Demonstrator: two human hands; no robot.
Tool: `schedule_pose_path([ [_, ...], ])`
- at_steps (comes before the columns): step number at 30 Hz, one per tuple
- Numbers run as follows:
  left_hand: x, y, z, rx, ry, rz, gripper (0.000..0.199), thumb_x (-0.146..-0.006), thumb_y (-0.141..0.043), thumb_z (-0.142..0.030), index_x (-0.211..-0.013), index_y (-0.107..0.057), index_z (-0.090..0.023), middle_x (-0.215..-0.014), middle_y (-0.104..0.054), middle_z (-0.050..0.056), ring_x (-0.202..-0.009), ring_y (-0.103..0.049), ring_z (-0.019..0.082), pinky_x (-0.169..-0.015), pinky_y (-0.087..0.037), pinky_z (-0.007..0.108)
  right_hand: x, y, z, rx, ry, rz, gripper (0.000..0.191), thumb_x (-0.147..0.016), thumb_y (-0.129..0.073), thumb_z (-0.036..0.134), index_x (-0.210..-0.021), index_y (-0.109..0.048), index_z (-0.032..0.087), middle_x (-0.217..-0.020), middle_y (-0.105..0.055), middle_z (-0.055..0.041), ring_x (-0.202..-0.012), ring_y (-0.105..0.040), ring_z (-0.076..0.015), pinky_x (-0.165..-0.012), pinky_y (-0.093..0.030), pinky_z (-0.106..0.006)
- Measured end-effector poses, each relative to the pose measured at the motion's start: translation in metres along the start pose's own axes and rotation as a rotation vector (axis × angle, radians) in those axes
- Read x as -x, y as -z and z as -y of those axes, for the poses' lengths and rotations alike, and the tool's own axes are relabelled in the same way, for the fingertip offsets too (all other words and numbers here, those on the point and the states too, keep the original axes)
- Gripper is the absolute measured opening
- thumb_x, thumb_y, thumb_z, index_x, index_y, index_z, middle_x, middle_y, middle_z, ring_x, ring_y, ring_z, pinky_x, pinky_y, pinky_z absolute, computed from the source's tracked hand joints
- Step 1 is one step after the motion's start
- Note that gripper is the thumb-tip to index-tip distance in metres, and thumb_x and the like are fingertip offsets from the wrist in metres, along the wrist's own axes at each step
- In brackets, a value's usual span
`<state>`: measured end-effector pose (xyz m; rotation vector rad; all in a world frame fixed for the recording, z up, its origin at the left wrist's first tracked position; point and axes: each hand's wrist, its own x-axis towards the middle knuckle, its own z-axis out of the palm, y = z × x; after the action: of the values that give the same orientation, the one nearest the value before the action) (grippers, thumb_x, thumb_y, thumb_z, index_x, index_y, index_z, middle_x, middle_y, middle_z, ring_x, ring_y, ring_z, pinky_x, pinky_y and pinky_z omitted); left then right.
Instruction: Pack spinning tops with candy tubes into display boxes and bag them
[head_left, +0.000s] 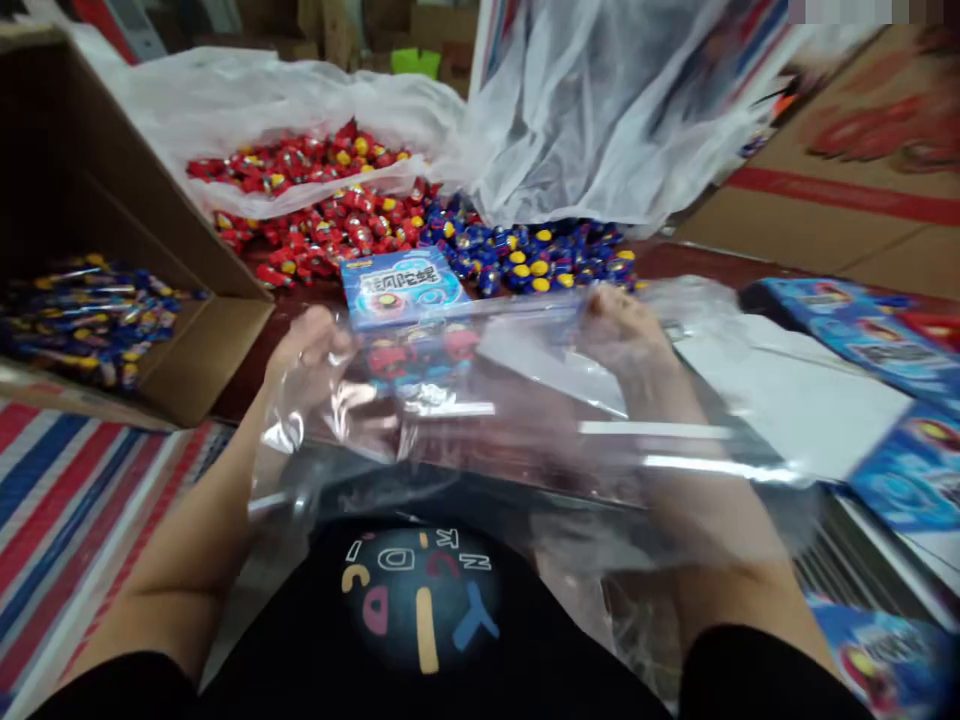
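A large clear plastic bag (480, 430) stretches in front of my body, blurred and shiny with reflections. My left hand (313, 342) is closed on its upper left edge, fingers curled. At the upper right edge, my right hand (624, 318) also grips the plastic, which drapes over both forearms. Just behind the bag lies a blue printed box (405, 283) on the dark red table. Red and blue small toys show through or beside the film near the box. Some fingers are veiled by the plastic.
Piles of red wrapped toys (352, 225) and blue ones (532, 255) lie behind, with white plastic sacking (570, 130) above. A cardboard box (217, 340) at left holds several thin packed items. Blue printed cards (907, 465) and a white sheet (795, 390) lie at right.
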<state>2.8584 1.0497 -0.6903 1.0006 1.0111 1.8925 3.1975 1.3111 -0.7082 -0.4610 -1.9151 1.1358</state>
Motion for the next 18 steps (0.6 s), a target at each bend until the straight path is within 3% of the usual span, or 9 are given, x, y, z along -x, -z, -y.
schedule_pose_path([
  [2,0.046,0.038,0.028,-0.046,0.112,0.017,0.069,-0.081,-0.094,-0.042,-0.073,-0.029,-0.02,-0.046,-0.029,-0.013,-0.042,-0.039,0.004,-0.072,-0.058,0.023,0.002,-0.023,-0.027,-0.132,-0.054,0.028,0.06,-0.087,-0.072,0.08,-0.078,-0.049,0.025,-0.056,-0.037,0.0091,-0.046,-0.039,-0.0085,-0.049,-0.041,-0.026],
  [3,0.064,0.052,0.039,-0.079,0.174,0.024,0.069,-0.081,-0.095,-0.045,-0.074,-0.03,-0.021,-0.045,-0.03,-0.014,-0.038,-0.033,0.004,-0.063,-0.055,0.022,0.005,-0.036,-0.039,-0.198,-0.08,0.023,0.063,-0.08,-0.076,0.082,-0.078,-0.047,0.026,-0.058,-0.04,0.0083,-0.049,-0.043,-0.0103,-0.051,-0.045,-0.028],
  [5,0.087,0.069,0.055,-0.154,0.262,0.023,0.063,-0.087,-0.091,-0.05,-0.077,-0.036,-0.021,-0.045,-0.036,-0.013,-0.034,-0.03,0.004,-0.053,-0.045,0.021,0.014,-0.061,-0.055,-0.347,-0.152,-0.024,0.066,-0.074,-0.082,0.082,-0.082,-0.046,0.027,-0.068,-0.049,0.0063,-0.058,-0.053,-0.0129,-0.057,-0.052,-0.03],
  [7,0.095,0.08,0.065,-0.229,0.301,0.019,0.06,-0.09,-0.087,-0.054,-0.077,-0.039,-0.021,-0.044,-0.042,-0.011,-0.035,-0.036,0.006,-0.052,-0.043,0.021,0.022,-0.079,-0.063,-0.494,-0.229,-0.072,0.065,-0.075,-0.084,0.078,-0.085,-0.044,0.028,-0.07,-0.047,0.0071,-0.057,-0.051,-0.0116,-0.056,-0.051,-0.028],
  [9,0.096,0.089,0.07,-0.296,0.301,0.011,0.06,-0.092,-0.084,-0.058,-0.076,-0.039,-0.021,-0.047,-0.048,-0.008,-0.039,-0.042,0.007,-0.058,-0.048,0.024,0.031,-0.087,-0.066,-0.522,-0.264,-0.068,0.06,-0.083,-0.078,0.076,-0.087,-0.042,0.028,-0.064,-0.035,0.0089,-0.048,-0.034,-0.0095,-0.049,-0.043,-0.026],
  [11,0.093,0.098,0.071,-0.358,0.283,-0.005,0.062,-0.091,-0.083,-0.06,-0.077,-0.037,-0.021,-0.051,-0.053,-0.006,-0.043,-0.048,0.008,-0.063,-0.051,0.025,0.038,-0.087,-0.069,-0.366,-0.246,0.013,0.058,-0.088,-0.065,0.084,-0.088,-0.044,0.029,-0.061,-0.029,0.0092,-0.046,-0.025,-0.01,-0.047,-0.037,-0.026],
  [14,0.079,0.107,0.071,-0.455,0.279,-0.033,0.056,-0.083,-0.09,-0.056,-0.089,-0.047,-0.022,-0.059,-0.057,-0.007,-0.046,-0.052,0.01,-0.054,-0.044,0.022,0.039,-0.086,-0.079,-0.099,-0.241,0.168,0.068,-0.067,-0.083,0.086,-0.086,-0.055,0.027,-0.063,-0.047,0.0056,-0.056,-0.042,-0.0126,-0.055,-0.041,-0.03],
  [16,0.059,0.105,0.074,-0.565,0.32,-0.035,0.061,-0.077,-0.095,-0.047,-0.115,-0.056,-0.02,-0.06,-0.058,-0.008,-0.045,-0.05,0.011,-0.047,-0.034,0.02,0.032,-0.092,-0.09,0.003,-0.247,0.187,0.069,-0.053,-0.097,0.074,-0.08,-0.058,0.024,-0.067,-0.056,0.002,-0.064,-0.049,-0.0147,-0.061,-0.041,-0.031],
  [18,0.036,0.097,0.079,-0.689,0.374,-0.014,0.08,-0.074,-0.095,-0.038,-0.139,-0.054,-0.016,-0.058,-0.055,-0.01,-0.042,-0.044,0.01,-0.044,-0.029,0.02,0.022,-0.106,-0.101,0.088,-0.242,0.135,0.066,-0.063,-0.091,0.076,-0.081,-0.055,0.024,-0.068,-0.056,0.0015,-0.067,-0.048,-0.0164,-0.066,-0.042,-0.033],
])
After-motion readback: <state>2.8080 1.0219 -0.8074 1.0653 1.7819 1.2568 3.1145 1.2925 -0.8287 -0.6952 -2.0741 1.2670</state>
